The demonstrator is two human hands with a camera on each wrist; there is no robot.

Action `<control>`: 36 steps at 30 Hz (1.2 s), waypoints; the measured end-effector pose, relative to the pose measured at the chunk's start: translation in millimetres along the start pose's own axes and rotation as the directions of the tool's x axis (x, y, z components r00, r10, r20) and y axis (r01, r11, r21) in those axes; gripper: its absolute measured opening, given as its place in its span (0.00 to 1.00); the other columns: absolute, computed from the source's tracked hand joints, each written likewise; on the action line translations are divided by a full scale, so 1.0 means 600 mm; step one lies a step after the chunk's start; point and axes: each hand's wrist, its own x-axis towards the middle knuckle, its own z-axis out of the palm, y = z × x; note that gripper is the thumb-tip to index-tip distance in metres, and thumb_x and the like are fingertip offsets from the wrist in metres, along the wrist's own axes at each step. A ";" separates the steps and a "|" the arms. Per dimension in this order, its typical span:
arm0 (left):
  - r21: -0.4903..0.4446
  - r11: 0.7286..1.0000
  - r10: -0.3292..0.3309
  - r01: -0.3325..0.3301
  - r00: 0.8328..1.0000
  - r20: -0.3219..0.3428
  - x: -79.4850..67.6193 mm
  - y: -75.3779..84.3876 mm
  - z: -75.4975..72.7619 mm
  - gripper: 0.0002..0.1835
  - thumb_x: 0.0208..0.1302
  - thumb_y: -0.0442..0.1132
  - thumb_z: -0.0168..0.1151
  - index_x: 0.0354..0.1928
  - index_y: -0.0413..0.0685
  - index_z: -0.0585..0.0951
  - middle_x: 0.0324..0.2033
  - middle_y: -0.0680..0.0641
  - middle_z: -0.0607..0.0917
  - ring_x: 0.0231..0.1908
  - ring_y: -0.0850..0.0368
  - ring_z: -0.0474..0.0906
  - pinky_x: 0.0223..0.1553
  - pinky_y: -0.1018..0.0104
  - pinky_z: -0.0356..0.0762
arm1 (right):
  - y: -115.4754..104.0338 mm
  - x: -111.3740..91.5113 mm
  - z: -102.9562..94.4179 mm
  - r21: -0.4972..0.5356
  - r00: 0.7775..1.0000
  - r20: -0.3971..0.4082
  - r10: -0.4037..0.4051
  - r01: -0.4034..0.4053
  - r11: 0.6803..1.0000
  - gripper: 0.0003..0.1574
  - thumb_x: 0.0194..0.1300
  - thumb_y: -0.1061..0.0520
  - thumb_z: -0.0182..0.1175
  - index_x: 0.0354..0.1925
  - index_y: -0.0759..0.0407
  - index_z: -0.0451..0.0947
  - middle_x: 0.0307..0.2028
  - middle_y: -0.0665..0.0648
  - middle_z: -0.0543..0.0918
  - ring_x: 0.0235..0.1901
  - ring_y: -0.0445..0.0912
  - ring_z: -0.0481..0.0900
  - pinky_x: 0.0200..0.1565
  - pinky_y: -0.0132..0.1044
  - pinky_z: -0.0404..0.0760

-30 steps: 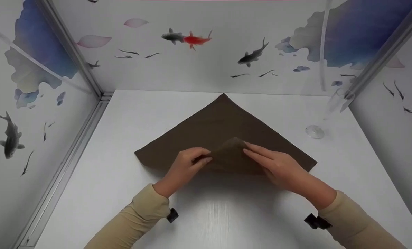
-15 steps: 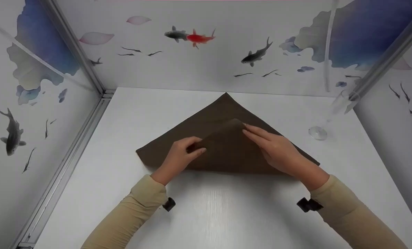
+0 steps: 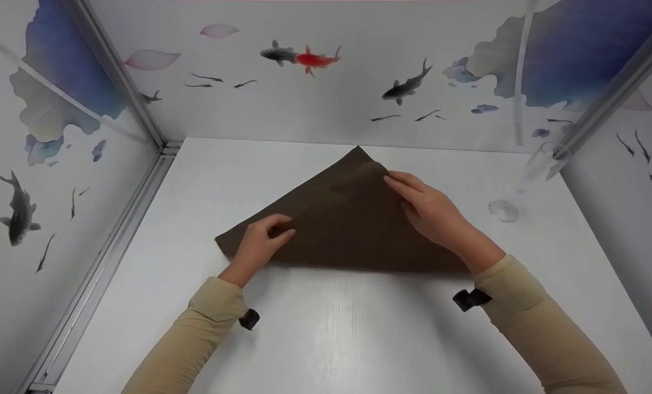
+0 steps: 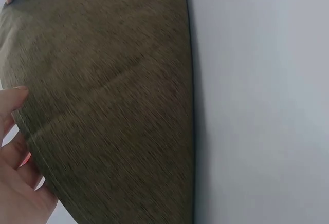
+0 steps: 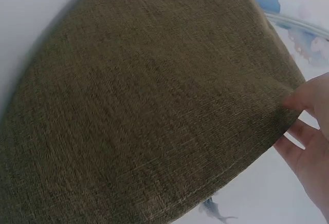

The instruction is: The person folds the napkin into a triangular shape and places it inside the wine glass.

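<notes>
Pinches left edge of upper layer of brown cloth [image 3: 348, 230] with left grip [image 3: 257, 243], thumb on top, fingers beneath. Pinches same layer near its far corner with right grip [image 3: 438, 213], thumb and fingers either side. Lies folded into rough triangle mid-table [image 3: 331, 328], far point toward back wall [image 3: 326, 115]. Has clear stemmed glass [image 3: 504, 210] to right, apart from cloth.

From where I stand, the left sleeve [image 3: 181, 345] is plain khaki-tan cloth, finely creased along the forearm, with a broad, loose cuff [image 3: 216, 299]. The right sleeve [image 3: 550, 334] matches it. A small black block [image 3: 249, 319] juts inward beside the left cuff; a wider, two-lobed black piece [image 3: 472, 299] sits at the right.
</notes>
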 end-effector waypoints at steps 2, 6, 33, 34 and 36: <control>0.005 1.000 -0.018 0.018 1.000 -0.002 0.001 -0.009 -0.004 0.12 0.63 0.38 0.67 0.48 0.45 0.83 0.42 0.49 0.84 0.42 0.54 0.78 0.45 0.57 0.77 | 0.007 0.007 0.003 0.024 0.999 -0.006 0.032 -0.032 0.999 0.32 0.61 0.77 0.59 0.63 0.68 0.71 0.61 0.64 0.73 0.58 0.56 0.75 0.53 0.48 0.77; 0.016 0.998 -0.063 0.063 0.998 0.004 0.005 -0.029 -0.012 0.13 0.64 0.37 0.67 0.49 0.44 0.83 0.43 0.47 0.84 0.45 0.53 0.78 0.47 0.56 0.76 | 0.021 0.025 0.012 0.079 0.987 -0.067 0.143 -0.137 0.987 0.24 0.62 0.75 0.59 0.57 0.68 0.77 0.56 0.63 0.77 0.54 0.54 0.77 0.52 0.47 0.77; 0.073 0.979 -0.187 0.192 0.980 -0.066 0.027 -0.081 -0.037 0.12 0.64 0.32 0.64 0.50 0.44 0.82 0.44 0.44 0.84 0.48 0.50 0.79 0.50 0.54 0.75 | 0.106 0.122 0.060 0.184 0.847 -0.023 0.531 -0.519 0.835 0.13 0.68 0.70 0.55 0.43 0.65 0.86 0.41 0.61 0.83 0.44 0.54 0.80 0.49 0.47 0.78; 0.070 0.977 -0.195 0.200 0.978 -0.071 0.026 -0.082 -0.038 0.13 0.64 0.32 0.65 0.50 0.44 0.81 0.44 0.44 0.84 0.48 0.50 0.79 0.50 0.54 0.75 | 0.110 0.123 0.062 0.200 0.839 -0.009 0.545 -0.532 0.823 0.13 0.68 0.71 0.54 0.43 0.65 0.86 0.42 0.62 0.83 0.45 0.54 0.80 0.49 0.47 0.78; 0.071 0.974 -0.211 0.216 0.975 -0.073 0.025 -0.086 -0.038 0.13 0.64 0.31 0.65 0.50 0.44 0.81 0.44 0.44 0.84 0.48 0.50 0.79 0.50 0.54 0.75 | 0.120 0.123 0.066 0.220 0.818 0.024 0.574 -0.565 0.796 0.15 0.69 0.71 0.52 0.44 0.66 0.85 0.43 0.62 0.83 0.46 0.54 0.79 0.50 0.47 0.77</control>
